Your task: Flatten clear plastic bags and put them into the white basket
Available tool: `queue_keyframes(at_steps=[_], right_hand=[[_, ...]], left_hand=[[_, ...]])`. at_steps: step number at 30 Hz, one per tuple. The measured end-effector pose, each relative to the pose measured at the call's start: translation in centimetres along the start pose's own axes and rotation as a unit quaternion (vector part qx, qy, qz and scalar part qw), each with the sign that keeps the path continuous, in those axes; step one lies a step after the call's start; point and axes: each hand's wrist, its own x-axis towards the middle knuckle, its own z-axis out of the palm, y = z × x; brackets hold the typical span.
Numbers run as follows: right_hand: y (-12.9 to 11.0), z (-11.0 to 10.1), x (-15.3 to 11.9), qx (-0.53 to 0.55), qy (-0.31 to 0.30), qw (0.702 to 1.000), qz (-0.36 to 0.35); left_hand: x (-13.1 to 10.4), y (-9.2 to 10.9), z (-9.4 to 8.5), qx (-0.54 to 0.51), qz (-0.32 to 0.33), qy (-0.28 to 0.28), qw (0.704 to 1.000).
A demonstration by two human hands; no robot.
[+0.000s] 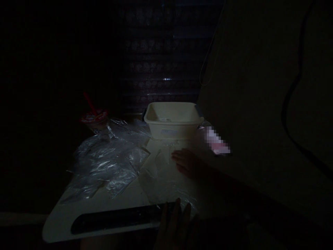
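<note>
The scene is very dark. A clear plastic bag [156,177] lies spread on a small white table [59,215]. My right hand [188,163] reaches in from the right and rests over the bag's far part, fingers stretched out. At the table's near edge is my left hand [175,222], its fingers apart and pointing away from me over the bag's near end. Neither hand shows anything gripped. Several more clear plastic bags [111,159] are heaped loosely to the left. Beyond my right hand stands a cream plastic bin [171,130] with dark handles.
A cup [95,119] with a red lid and a red straw or spoon stands at the back left. Right of the bin a bright, pixelated patch [215,140] is unreadable. A dark slot [117,218] runs along the table's front. A wall with a hanging cable [286,104] rises on the right.
</note>
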Motion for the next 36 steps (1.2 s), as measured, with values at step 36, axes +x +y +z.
queue_keyframes(at_steps=[36], right_hand=[[-2.1, 1.1, 3.5, 0.005, -0.060, 0.997, -0.053]], left_hand=[[0.4, 0.9, 0.2, 0.002, -0.010, -0.013, 1.000]])
